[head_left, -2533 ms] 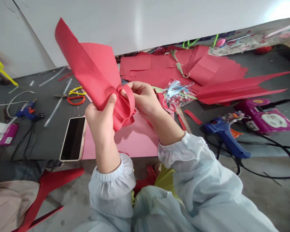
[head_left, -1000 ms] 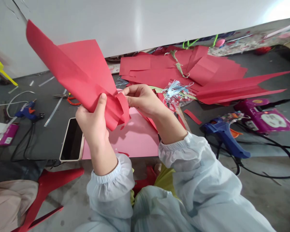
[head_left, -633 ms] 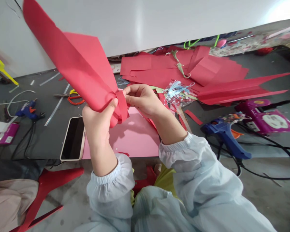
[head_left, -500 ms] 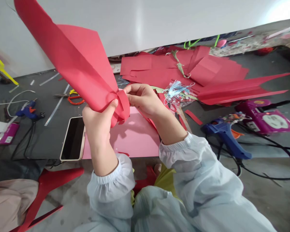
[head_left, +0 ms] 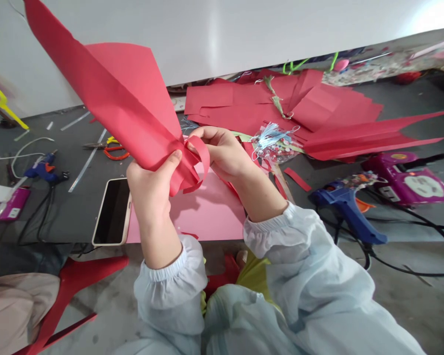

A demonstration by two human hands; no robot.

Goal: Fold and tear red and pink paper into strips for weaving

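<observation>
My left hand (head_left: 150, 192) grips the narrow lower end of a folded red paper fan shape (head_left: 111, 98) that spreads up and to the left. Thumb pressed on the fold, it is closed on the paper. My right hand (head_left: 220, 150) pinches a red paper strip (head_left: 201, 157) that loops around that narrow end, right beside my left thumb. Under both hands a pink sheet (head_left: 207, 209) lies flat on the dark mat.
A phone (head_left: 112, 212) lies left of the pink sheet. Blue glue guns sit at right (head_left: 350, 212) and far left (head_left: 42, 168), with black cables. Red paper sheets (head_left: 281, 106) and a bag of trinkets (head_left: 276, 145) lie behind. Scissors (head_left: 109, 148) lie at left.
The folded red paper tilted further left and rose. The strip, drawn tight around the narrow end half a second ago, now stands out as a loose loop again.
</observation>
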